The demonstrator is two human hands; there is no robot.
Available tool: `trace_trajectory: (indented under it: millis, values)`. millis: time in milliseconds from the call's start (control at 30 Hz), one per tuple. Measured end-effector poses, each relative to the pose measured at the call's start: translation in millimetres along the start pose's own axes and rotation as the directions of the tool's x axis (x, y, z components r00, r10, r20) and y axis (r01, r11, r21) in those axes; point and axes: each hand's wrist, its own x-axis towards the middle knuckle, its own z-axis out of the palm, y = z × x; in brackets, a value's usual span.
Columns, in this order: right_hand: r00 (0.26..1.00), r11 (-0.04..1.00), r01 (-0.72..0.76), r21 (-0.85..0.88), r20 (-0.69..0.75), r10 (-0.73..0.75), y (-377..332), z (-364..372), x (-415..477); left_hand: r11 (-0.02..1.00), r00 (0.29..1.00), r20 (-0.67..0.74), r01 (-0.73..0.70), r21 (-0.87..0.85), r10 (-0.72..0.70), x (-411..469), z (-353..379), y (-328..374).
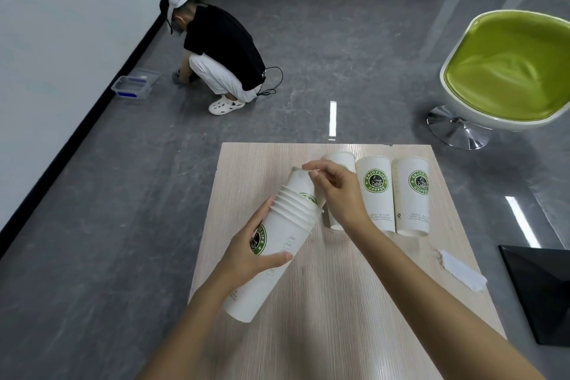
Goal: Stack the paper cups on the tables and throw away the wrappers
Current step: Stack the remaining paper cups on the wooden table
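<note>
Beginning at far left with another person (222,52) crouching on the grey floor (123,225) beside a clear plastic box (135,86). Wrapping the left grip (249,253) round the stack of paper cups (274,244), thumb and fingers curling about the outermost cup's wall. Holding that stack tilted over the left side of the worktop (308,333), near end toward the camera. Pinching, with the right grip (339,194), the far end of the one cup (303,185) sticking out past the stack's rims. Finding three loose cups (376,191) standing in a row on the worktop just behind the right grip, the leftmost partly hiding behind it. Passing on to a white wrapper (462,271) lying flat near the worktop's right edge, well apart from the cups. Ending with a green-cushioned chair (509,68) on the floor beyond and a black object (543,287) beside the worktop at far right.
</note>
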Motion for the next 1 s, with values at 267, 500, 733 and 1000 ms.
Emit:
trace_trajectory:
  millis: [267,500,733,1000]
  values:
    - [0.996,0.998,-0.041,0.038,0.078,0.038,0.1,11.3,-14.1,1.0,1.0,-0.006,-0.009,-0.013,0.009,-0.8,1.0,2.0]
    - [0.999,0.999,-0.029,0.022,-0.023,0.029,7.4,19.0,-23.4,0.999,0.999,-0.022,-0.032,-0.009,0.032,2.9,0.9,3.5]
    - [0.999,0.999,-0.036,0.003,-0.016,0.036,9.5,13.1,-20.8,0.999,0.999,-0.018,-0.034,-0.009,0.034,8.2,5.5,4.2]
    - [0.999,1.0,-0.018,-0.023,0.043,0.019,1.4,3.5,-10.9,1.0,1.0,-0.025,-0.005,-0.008,0.005,13.4,6.9,3.9]
